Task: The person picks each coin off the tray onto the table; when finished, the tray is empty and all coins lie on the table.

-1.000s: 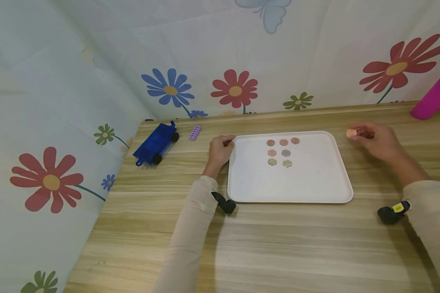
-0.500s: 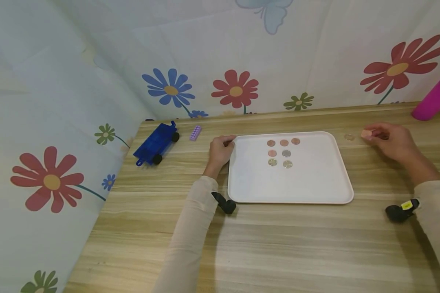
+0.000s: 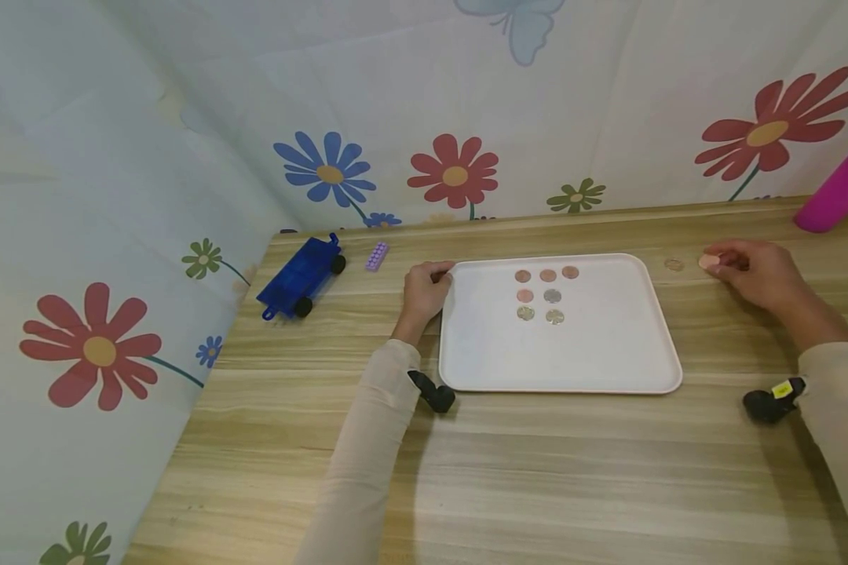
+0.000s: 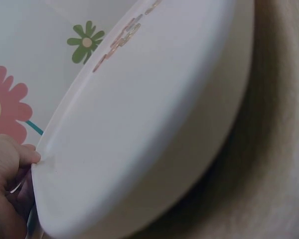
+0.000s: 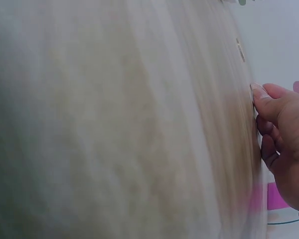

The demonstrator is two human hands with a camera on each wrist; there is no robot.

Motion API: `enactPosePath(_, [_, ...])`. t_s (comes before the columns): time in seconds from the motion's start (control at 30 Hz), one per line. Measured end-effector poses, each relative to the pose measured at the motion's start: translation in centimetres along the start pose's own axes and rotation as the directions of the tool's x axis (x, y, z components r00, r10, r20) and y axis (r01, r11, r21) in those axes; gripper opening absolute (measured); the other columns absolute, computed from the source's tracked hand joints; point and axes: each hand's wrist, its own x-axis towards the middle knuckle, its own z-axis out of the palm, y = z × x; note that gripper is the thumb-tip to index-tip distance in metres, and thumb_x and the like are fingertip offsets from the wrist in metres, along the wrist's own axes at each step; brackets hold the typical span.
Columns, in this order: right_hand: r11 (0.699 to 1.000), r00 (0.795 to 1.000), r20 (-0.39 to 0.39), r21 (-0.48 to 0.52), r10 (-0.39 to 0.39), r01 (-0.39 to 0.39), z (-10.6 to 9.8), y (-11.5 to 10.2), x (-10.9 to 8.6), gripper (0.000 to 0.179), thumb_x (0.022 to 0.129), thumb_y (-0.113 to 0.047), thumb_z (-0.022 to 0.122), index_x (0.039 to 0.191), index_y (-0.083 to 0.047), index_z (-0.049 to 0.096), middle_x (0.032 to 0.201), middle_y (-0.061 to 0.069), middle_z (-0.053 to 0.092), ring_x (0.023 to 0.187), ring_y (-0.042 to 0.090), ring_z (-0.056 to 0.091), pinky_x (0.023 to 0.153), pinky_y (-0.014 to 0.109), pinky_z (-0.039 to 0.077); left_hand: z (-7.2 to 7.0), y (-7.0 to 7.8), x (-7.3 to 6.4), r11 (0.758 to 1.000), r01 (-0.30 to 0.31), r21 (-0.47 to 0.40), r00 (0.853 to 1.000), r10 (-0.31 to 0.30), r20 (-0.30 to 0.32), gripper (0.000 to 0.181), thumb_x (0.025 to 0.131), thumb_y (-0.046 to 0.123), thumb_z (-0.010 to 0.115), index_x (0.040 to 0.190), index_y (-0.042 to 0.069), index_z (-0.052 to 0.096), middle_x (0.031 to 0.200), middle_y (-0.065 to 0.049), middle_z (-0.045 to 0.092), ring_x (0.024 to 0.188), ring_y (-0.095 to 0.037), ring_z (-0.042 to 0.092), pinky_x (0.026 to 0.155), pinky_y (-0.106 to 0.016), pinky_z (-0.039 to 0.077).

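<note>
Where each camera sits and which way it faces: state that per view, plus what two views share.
Head: worn on the head, facing forward and down at the white tray; left hand, right hand and beige sleeves show.
Left wrist: worn there, looking across the white tray toward the floral backdrop; left hand shows, holding the tray's edge.
Right wrist: worn there, looking across the wooden tabletop; right hand shows, pinching a copper coin.
Shared: head and left wrist both show coins on the tray.

The tray (image 3: 558,353) looks like smooth plastic, the coins (image 3: 552,296) at its twelve o'clock shiny metal. The worktop (image 3: 530,479) shows smooth wood grain — from the tray, the cart (image 3: 300,271) at nine o'clock is glossy plastic, the bottle (image 3: 832,192) at two smooth.
</note>
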Motion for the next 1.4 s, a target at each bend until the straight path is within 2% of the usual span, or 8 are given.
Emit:
enactPosePath(0.13, [1.0, 1.0, 0.018, -0.014, -0.008, 0.009, -0.13, 0.19, 0.06, 0.036, 0.102, -0.01, 0.058, 0.132, 0.01, 0.056, 0.113, 0.039, 0.058, 0.103, 0.049, 0.053, 0.089, 0.061, 0.046, 0.05, -0.01, 0.01, 1.0, 0.004, 0.0, 1.0, -0.004, -0.001, 0.027, 0.099, 0.004, 0.06, 0.123, 0.003, 0.073, 0.12, -0.018, 0.073, 0.109, -0.031, 0.068, 0.093, -0.04, 0.057])
enactPosePath(0.2, [1.0, 1.0, 0.019, -0.015, -0.003, 0.003, -0.13, 0.27, 0.05, 0.036, 0.103, -0.01, 0.057, 0.132, 0.01, 0.056, 0.114, 0.039, 0.058, 0.104, 0.05, 0.053, 0.09, 0.063, 0.045, 0.06, -0.02, 0.02, 1.0, 0.005, 0.001, 1.0, -0.005, 0.002, 0.027, 0.099, 0.004, 0.06, 0.123, 0.004, 0.073, 0.12, -0.018, 0.073, 0.109, -0.031, 0.068, 0.093, -0.04, 0.057])
enactPosePath(0.67, [0.999, 0.998, 0.049, 0.001, 0.041, -0.041, -0.4, 0.44, 0.44, 0.043, 0.105, -0.022, 0.055, 0.132, 0.011, 0.058, 0.13, 0.04, 0.057, 0.109, 0.045, 0.055, 0.08, 0.029, 0.047, 0.12, -0.02, 0.1, 1.0, -0.008, 0.022, 1.0, 0.009, -0.021, 0.027, 0.098, 0.004, 0.061, 0.121, 0.004, 0.074, 0.116, -0.018, 0.074, 0.106, -0.031, 0.069, 0.092, -0.04, 0.057])
enactPosePath(0.8, [0.999, 0.999, 0.042, -0.002, 0.034, -0.034, -0.45, 0.54, 0.58, 0.041, 0.103, -0.02, 0.059, 0.13, 0.011, 0.06, 0.131, 0.039, 0.058, 0.098, 0.029, 0.057, 0.065, 0.007, 0.034, 0.15, -0.04, 0.12, 1.0, -0.01, 0.022, 1.0, 0.011, -0.028, 0.026, 0.098, 0.003, 0.062, 0.121, 0.003, 0.075, 0.115, -0.019, 0.075, 0.105, -0.031, 0.07, 0.091, -0.04, 0.057])
enactPosePath(0.9, [0.999, 0.998, 0.045, 0.006, 0.034, -0.034, -0.51, 0.54, 0.54, 0.041, 0.103, -0.021, 0.059, 0.13, 0.011, 0.061, 0.131, 0.039, 0.058, 0.095, 0.022, 0.056, 0.064, 0.006, 0.033, 0.21, -0.13, 0.19, 1.0, -0.007, 0.024, 1.0, 0.007, -0.029, 0.026, 0.098, 0.004, 0.062, 0.12, 0.003, 0.075, 0.114, -0.018, 0.075, 0.104, -0.03, 0.069, 0.09, -0.039, 0.057])
enactPosePath(1.1, [0.999, 0.998, 0.049, 0.021, 0.036, -0.037, -0.53, 0.5, 0.51, 0.041, 0.103, -0.02, 0.059, 0.129, 0.012, 0.061, 0.132, 0.039, 0.057, 0.079, -0.015, 0.041, 0.064, 0.005, 0.034, 0.22, -0.31, 0.27, 1.0, -0.007, 0.019, 1.0, 0.008, -0.02, 0.026, 0.099, 0.005, 0.061, 0.12, 0.004, 0.075, 0.115, -0.018, 0.075, 0.105, -0.031, 0.069, 0.091, -0.04, 0.056])
enactPosePath(1.27, [0.999, 0.998, 0.048, 0.011, 0.033, -0.034, -0.51, 0.46, 0.53, 0.04, 0.103, -0.019, 0.059, 0.129, 0.011, 0.061, 0.13, 0.039, 0.058, 0.087, 0.006, 0.054, 0.065, 0.007, 0.035, 0.21, -0.3, 0.24, 1.0, -0.006, 0.014, 1.0, 0.007, -0.017, 0.026, 0.099, 0.005, 0.061, 0.121, 0.004, 0.075, 0.116, -0.018, 0.074, 0.106, -0.031, 0.069, 0.092, -0.04, 0.057])
enactPosePath(1.4, [1.0, 0.998, 0.046, 0.009, 0.03, -0.03, -0.43, 0.49, 0.58, 0.04, 0.103, -0.02, 0.06, 0.129, 0.011, 0.061, 0.128, 0.038, 0.06, 0.086, 0.005, 0.053, 0.065, 0.008, 0.035, 0.15, -0.25, 0.18, 1.0, -0.005, 0.01, 1.0, 0.005, -0.016, 0.026, 0.099, 0.004, 0.061, 0.121, 0.004, 0.075, 0.116, -0.019, 0.074, 0.107, -0.031, 0.069, 0.093, -0.041, 0.057])
